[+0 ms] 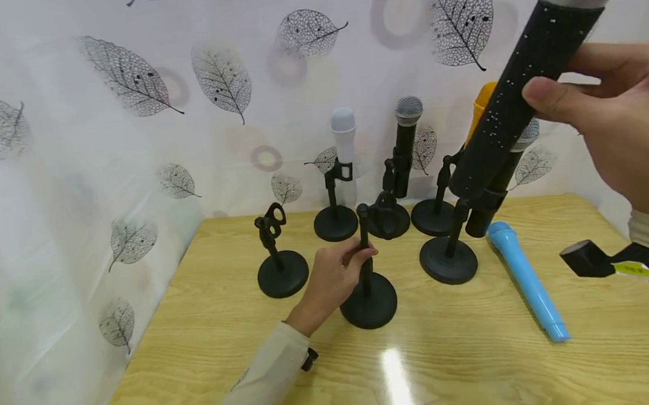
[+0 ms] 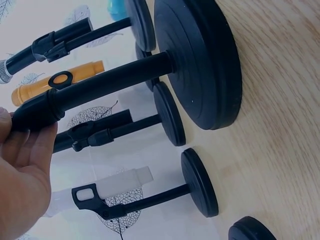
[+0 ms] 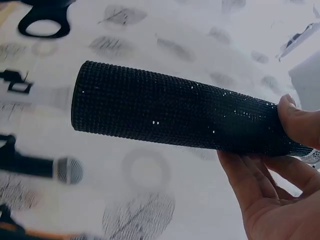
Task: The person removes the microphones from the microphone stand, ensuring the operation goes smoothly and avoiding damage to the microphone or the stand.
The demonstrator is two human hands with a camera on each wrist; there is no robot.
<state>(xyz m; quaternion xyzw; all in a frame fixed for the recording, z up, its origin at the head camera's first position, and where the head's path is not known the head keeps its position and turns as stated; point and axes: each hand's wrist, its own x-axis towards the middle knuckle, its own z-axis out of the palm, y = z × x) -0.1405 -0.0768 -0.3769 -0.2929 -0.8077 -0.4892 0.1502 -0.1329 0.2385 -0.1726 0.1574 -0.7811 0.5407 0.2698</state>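
Observation:
My left hand (image 1: 331,270) grips the upper post of a black microphone stand (image 1: 370,308), thumb and fingers around it just below the clip. The stand's round base rests on the wooden table. In the left wrist view, my fingers wrap the top end of the post (image 2: 115,82). Raised at the upper right, my right hand (image 1: 625,110) holds a black microphone (image 1: 519,94) covered in small glittering studs, with a silver mesh head. It tilts, head up and tail end pointing down to the left. The right wrist view shows thumb and fingers pinching the studded body (image 3: 170,110) near the head.
Behind stand a white microphone (image 1: 344,127), a black one (image 1: 406,135), a yellow one (image 1: 482,103) and another black one (image 1: 493,186), on stands. A stand with a bare clip (image 1: 282,273) is at the left. A light blue microphone (image 1: 530,283) lies at the right.

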